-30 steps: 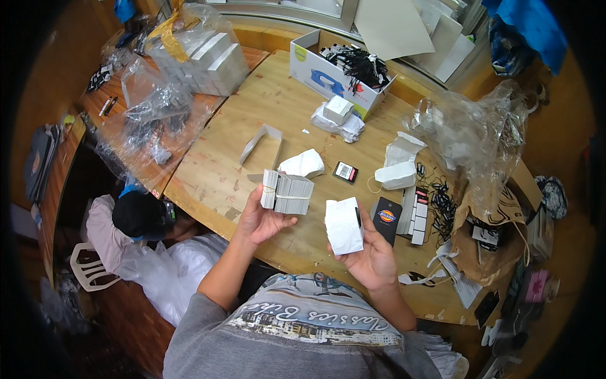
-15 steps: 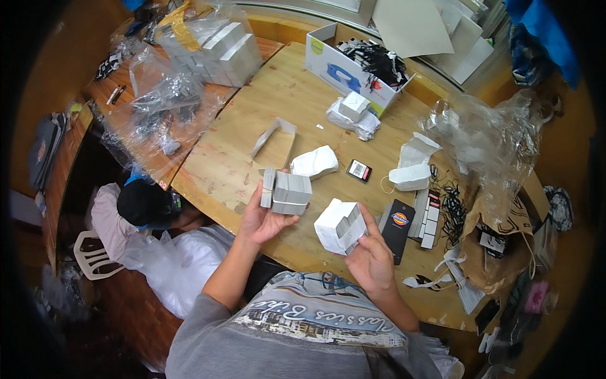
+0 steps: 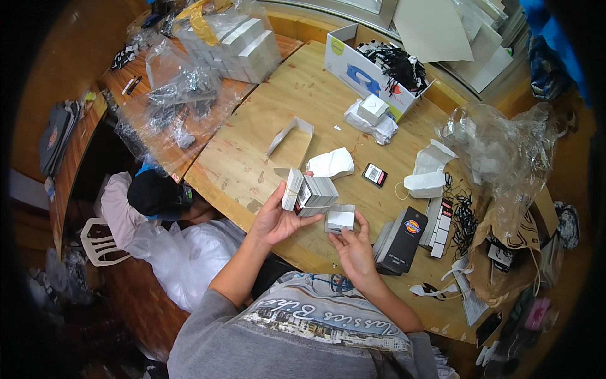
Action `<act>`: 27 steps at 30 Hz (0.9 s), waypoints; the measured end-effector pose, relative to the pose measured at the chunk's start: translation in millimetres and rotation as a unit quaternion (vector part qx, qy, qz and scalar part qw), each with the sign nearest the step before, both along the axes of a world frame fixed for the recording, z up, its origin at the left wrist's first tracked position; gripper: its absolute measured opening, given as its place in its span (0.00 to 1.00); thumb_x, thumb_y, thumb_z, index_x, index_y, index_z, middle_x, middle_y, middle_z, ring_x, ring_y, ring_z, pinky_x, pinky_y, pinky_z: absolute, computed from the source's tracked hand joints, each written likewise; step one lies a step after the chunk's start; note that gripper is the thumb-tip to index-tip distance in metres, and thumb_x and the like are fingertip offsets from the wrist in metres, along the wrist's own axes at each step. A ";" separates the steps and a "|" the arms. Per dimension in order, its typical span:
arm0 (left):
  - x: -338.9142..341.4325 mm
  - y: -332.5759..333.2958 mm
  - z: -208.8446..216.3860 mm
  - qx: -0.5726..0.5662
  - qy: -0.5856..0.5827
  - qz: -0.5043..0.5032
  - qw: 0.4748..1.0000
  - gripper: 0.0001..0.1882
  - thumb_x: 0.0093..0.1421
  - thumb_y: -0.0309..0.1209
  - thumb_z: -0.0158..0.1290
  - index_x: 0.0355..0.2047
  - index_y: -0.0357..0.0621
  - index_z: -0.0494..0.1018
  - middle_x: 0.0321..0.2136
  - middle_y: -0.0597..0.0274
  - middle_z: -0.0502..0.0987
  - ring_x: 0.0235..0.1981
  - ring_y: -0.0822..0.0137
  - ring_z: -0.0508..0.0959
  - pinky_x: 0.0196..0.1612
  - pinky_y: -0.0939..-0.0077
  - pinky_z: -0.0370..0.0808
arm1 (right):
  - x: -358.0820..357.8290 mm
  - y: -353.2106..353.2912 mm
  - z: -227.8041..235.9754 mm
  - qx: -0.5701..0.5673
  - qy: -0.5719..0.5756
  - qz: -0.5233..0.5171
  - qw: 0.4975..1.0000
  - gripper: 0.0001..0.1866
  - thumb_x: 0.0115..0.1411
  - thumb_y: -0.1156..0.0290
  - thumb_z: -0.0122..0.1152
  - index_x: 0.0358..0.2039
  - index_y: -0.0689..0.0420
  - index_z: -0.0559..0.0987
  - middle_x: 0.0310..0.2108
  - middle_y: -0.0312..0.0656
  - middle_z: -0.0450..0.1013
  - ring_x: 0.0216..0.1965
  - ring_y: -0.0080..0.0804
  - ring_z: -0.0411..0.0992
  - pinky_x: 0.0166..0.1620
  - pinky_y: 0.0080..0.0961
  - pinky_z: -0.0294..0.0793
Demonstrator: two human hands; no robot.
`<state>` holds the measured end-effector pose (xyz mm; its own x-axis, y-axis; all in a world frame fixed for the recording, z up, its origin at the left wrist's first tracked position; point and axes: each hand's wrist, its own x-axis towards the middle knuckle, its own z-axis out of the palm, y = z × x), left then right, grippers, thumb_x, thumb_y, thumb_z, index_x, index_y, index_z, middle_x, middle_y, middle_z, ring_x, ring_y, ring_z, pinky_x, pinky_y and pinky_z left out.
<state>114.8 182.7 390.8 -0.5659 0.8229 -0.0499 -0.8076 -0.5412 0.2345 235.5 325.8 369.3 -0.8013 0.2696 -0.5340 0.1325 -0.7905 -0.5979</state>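
My left hand holds two stacks of cards side by side, a thin one and a thicker one, each with a rubber band round it. Pinched in my right hand is a small white paper-wrapped block, close to the lower right of the banded stacks. A white paper wrapper lies on the table just beyond my left hand. To the right of my right hand stands a stack of black hang tags.
A white box of black cords stands at the back. White blocks in plastic sit at back left, a paper bag at right. A bent paper strip, a small black card and another person in a black cap also show.
My right hand has brought the white block left toward the stacks and turned it. The left hand still holds both stacks, now tilted. The whole view has shifted slightly.
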 end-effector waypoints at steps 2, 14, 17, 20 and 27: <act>0.4 0.7 0.8 0.000 -0.003 0.000 1.000 0.28 0.60 0.47 0.34 0.57 0.46 0.48 0.54 0.53 0.56 0.53 0.55 0.60 0.50 0.51 0.65 | 0.9 -0.3 -1.9 -0.002 0.007 -0.003 1.000 0.25 0.57 0.81 0.41 0.53 0.46 0.51 0.45 0.41 0.57 0.45 0.30 0.61 0.48 0.33 0.63; 3.1 3.7 4.8 0.051 -0.081 -0.019 0.995 0.27 0.61 0.46 0.31 0.56 0.46 0.51 0.52 0.54 0.58 0.52 0.53 0.61 0.47 0.50 0.66 | 2.9 1.7 1.9 -0.016 0.016 0.004 1.000 0.24 0.57 0.79 0.42 0.52 0.48 0.52 0.45 0.41 0.57 0.43 0.30 0.61 0.48 0.33 0.63; 5.2 7.7 9.5 0.000 -0.037 0.008 0.999 0.27 0.59 0.45 0.37 0.55 0.45 0.53 0.51 0.53 0.60 0.51 0.55 0.63 0.47 0.53 0.68 | 2.3 0.8 1.0 0.008 0.012 -0.002 1.000 0.23 0.58 0.77 0.43 0.52 0.48 0.52 0.43 0.41 0.59 0.43 0.32 0.63 0.48 0.33 0.64; 7.3 10.2 2.4 -0.137 0.105 0.067 0.983 0.27 0.57 0.42 0.44 0.54 0.45 0.54 0.51 0.52 0.59 0.51 0.57 0.63 0.46 0.59 0.69 | 0.0 -2.1 -1.7 0.062 -0.008 0.003 0.998 0.23 0.58 0.75 0.45 0.52 0.48 0.52 0.41 0.42 0.59 0.42 0.31 0.64 0.46 0.31 0.66; 18.8 33.5 -0.9 -0.384 0.726 0.251 0.512 0.26 0.31 0.25 0.63 0.37 0.46 0.72 0.46 0.55 0.60 0.50 0.55 0.59 0.50 0.61 0.61 | 4.2 -2.2 -5.6 0.207 -0.072 0.066 0.973 0.28 0.55 0.73 0.53 0.53 0.50 0.52 0.43 0.40 0.56 0.37 0.23 0.63 0.40 0.25 0.67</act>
